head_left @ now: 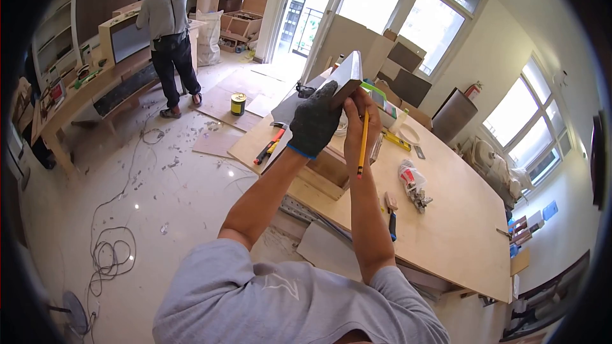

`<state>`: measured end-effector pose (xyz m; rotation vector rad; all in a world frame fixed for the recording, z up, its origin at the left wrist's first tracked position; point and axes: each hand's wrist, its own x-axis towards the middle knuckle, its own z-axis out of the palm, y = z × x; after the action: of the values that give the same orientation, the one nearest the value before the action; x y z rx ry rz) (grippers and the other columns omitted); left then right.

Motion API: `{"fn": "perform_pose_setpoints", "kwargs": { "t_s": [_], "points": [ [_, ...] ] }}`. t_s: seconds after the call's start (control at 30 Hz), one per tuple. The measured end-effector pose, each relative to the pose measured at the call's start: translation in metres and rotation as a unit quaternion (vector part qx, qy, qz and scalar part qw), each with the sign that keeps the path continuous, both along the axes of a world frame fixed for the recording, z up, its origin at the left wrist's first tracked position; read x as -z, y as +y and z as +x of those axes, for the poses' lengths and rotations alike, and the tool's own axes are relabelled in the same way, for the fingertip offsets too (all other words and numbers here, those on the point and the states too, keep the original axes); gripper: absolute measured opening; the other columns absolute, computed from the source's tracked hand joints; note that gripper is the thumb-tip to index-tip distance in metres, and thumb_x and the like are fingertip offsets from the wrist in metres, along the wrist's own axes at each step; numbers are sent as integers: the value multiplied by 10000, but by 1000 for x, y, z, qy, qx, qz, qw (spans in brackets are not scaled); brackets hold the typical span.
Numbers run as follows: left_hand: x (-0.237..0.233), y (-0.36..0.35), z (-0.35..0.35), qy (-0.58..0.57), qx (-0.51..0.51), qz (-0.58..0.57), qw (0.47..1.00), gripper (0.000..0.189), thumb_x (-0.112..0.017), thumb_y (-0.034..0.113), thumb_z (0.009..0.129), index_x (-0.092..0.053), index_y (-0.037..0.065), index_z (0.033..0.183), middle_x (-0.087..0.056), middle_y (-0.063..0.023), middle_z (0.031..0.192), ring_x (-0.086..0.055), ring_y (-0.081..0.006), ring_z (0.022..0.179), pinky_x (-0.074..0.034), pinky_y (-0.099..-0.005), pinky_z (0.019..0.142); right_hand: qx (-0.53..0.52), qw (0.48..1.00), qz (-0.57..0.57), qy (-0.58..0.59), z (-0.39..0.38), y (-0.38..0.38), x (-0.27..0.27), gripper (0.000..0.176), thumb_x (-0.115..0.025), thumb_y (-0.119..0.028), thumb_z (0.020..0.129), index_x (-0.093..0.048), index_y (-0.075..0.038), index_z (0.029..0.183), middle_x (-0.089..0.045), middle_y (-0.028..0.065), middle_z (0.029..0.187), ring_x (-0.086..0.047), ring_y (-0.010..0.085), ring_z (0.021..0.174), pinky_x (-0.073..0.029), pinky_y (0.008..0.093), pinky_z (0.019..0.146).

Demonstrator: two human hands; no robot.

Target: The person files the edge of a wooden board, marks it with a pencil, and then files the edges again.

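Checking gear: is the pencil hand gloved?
No, the right hand holding the pencil is bare; only the left hand, on the board, is gloved.

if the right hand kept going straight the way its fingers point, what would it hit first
Most likely the board that the gloved left hand holds up: the right hand, gripping a pencil, has its fingers right at the board's lower edge, seemingly touching. Depth is unclear here.
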<state>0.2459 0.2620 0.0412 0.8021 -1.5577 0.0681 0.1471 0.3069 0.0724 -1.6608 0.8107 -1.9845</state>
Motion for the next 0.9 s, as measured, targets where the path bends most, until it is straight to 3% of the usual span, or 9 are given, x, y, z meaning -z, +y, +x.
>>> {"fn": "perform_pose_setpoints", "kwargs": {
  "t_s": [0.13,0.43,0.53,0.57,0.7,0.8,0.83,0.9],
  "points": [
    [-3,6,1,25,29,-16,999,362,-572,93,908,-579,128,1268,-647,-163,1110,-653,-346,947,-544,-416,781,6,1000,0,11,0,1,0,395,-605,-82,946,-511,64,1301,-611,184,1262,-579,219,1180,-465,326,1007],
    [1,6,0,-8,-27,-16,999,355,-587,118,906,-584,125,1261,-649,-164,1093,-658,-342,929,-548,-422,770,-1,1000,-7,16,-1,3,-1,390,-597,-91,953,-509,65,1299,-604,187,1267,-580,222,1180,-473,338,1005],
    [1,5,0,-26,-27,-74,997,376,-615,136,892,-580,123,1266,-656,-163,1090,-662,-335,948,-556,-408,780,-60,994,24,-87,-5,6,-1,393,-596,-113,961,-504,52,1305,-610,162,1242,-579,213,1178,-485,348,997],
    [-3,14,0,-64,-70,-125,988,382,-647,127,869,-596,119,1248,-664,-169,1103,-662,-332,983,-559,-401,806,-66,987,47,-136,-10,9,-4,385,-579,-166,981,-508,29,1305,-617,140,1204,-602,198,1123,-513,345,948],
    [-4,30,-17,-127,-30,-111,985,394,-696,76,811,-620,62,1197,-658,-176,1160,-630,-374,1081,-516,-445,937,-124,952,120,-255,-65,14,-6,456,-527,-299,1005,-465,14,1331,-649,163,1108,-625,212,997,-546,356,852],
    [-9,35,-30,-230,17,-132,964,452,-680,86,766,-592,11,1203,-645,-196,1177,-605,-370,1137,-408,-462,1086,-165,928,160,-294,-112,19,7,447,-524,-289,1001,-475,22,1319,-649,117,1081,-641,183,968,-545,342,827],
    [-8,36,-36,-252,27,-138,957,443,-677,80,764,-597,14,1195,-645,-192,1176,-603,-357,1143,-400,-459,1095,-149,931,169,-288,-121,21,15,441,-516,-267,1002,-461,30,1323,-664,113,1029,-653,179,931,-547,332,810],
    [-4,39,-47,-306,42,-150,939,422,-670,57,757,-609,14,1172,-648,-177,1172,-590,-315,1176,-387,-456,1109,-136,925,171,-310,-137,29,36,417,-546,-202,986,-469,39,1317,-665,121,1070,-662,169,924,-552,316,807]
  ]
}}
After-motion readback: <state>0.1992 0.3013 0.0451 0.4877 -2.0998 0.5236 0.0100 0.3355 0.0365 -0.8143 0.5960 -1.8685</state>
